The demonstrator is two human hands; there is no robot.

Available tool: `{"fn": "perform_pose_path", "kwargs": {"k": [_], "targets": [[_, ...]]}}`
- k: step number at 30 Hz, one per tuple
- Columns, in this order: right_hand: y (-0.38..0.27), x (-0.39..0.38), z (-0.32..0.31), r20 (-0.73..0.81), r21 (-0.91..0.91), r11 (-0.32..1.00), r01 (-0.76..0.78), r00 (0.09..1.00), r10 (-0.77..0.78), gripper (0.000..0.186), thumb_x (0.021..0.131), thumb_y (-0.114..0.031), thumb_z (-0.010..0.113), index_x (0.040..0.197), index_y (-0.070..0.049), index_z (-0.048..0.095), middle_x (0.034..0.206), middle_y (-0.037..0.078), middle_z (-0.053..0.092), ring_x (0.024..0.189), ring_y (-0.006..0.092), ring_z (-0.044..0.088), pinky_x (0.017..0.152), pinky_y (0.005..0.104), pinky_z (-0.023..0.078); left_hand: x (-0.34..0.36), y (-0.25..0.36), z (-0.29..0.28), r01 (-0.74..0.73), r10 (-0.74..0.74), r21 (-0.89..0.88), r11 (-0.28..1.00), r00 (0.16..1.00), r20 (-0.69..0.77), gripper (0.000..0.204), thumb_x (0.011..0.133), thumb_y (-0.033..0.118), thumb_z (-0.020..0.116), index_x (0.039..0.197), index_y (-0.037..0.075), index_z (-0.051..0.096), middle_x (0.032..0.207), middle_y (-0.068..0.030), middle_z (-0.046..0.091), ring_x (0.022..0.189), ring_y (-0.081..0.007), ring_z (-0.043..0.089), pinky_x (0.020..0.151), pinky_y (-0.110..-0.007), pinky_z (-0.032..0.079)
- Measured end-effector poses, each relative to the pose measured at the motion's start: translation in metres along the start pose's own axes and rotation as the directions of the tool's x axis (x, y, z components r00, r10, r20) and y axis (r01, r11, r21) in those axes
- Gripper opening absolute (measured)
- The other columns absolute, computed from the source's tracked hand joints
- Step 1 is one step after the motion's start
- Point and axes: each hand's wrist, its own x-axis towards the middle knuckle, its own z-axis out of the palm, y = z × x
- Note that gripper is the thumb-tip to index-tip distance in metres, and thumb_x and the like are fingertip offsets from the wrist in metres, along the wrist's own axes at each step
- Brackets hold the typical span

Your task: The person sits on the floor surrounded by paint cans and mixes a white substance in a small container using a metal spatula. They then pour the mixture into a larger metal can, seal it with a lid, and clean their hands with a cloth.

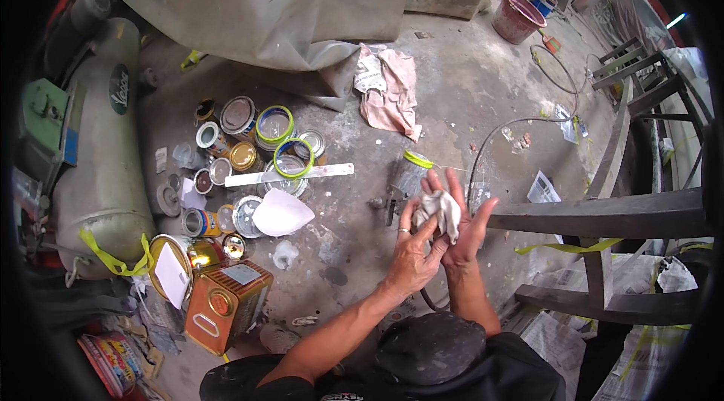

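My left hand (416,258) pinches a crumpled white rag (440,214) and presses it against the palm side of my right hand (469,236). The right hand is turned palm up, with its fingers stretched and its thumb spread out to the side. Part of the rag hides the base of the right fingers. Just beyond both hands, on the concrete floor, stands what looks like a spray gun with a translucent cup (409,176) and a lime-green rim; its lower part is partly hidden.
Paint cans (243,156) crowd the left floor, with a white stick (324,172) across them and an orange rectangular tin (226,303) nearer. A grey tank (113,175) stands far left. Dark beams (603,212) reach in from the right. A hose (483,144), pink cloth (392,92) and bucket (519,18) lie beyond.
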Motion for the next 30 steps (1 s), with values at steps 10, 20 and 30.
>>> {"fn": "perform_pose_path", "kwargs": {"k": [10, 20, 30], "targets": [[0.025, -0.018, 0.025, 0.347, -0.869, 0.414, 0.269, 0.929, 0.126, 0.132, 0.082, -0.095, 0.016, 0.159, 0.011, -0.008, 0.167, 0.034, 0.01, 0.157, 0.0418, 0.013, 0.128, 0.0493, 0.005, 0.032, -0.035, -0.034, 0.34, -0.427, -0.421, 0.841, 0.895, -0.131, 0.043, 0.111, 0.035, 0.041, 0.124, -0.002, 0.058, 0.107, -0.0249, 0.069, 0.1, -0.0403, 0.067, 0.086, -0.047, 0.051], [0.022, -0.018, 0.03, 0.528, -0.836, 0.258, 0.484, 0.838, 0.138, 0.127, 0.086, -0.09, 0.03, 0.16, 0.008, -0.002, 0.164, 0.033, 0.024, 0.154, 0.0439, 0.022, 0.125, 0.0558, 0.012, 0.034, -0.046, -0.061, 0.353, -0.484, -0.685, 0.637, 0.875, 0.0, 0.042, 0.112, 0.037, 0.042, 0.113, 0.004, 0.068, 0.107, -0.0053, 0.072, 0.094, -0.0171, 0.068, 0.084, -0.035, 0.056], [0.023, -0.016, 0.027, 0.312, -0.449, 0.87, 0.205, 0.948, -0.062, 0.124, 0.083, -0.094, 0.02, 0.164, -0.004, -0.008, 0.171, 0.025, 0.006, 0.158, 0.0387, 0.012, 0.127, 0.0486, 0.01, 0.039, -0.041, -0.057, 0.306, -0.253, -0.712, 0.632, 0.95, 0.183, 0.042, 0.112, 0.032, 0.045, 0.141, 0.004, 0.054, 0.124, -0.007, 0.066, 0.108, -0.016, 0.064, 0.094, -0.032, 0.052]]}}
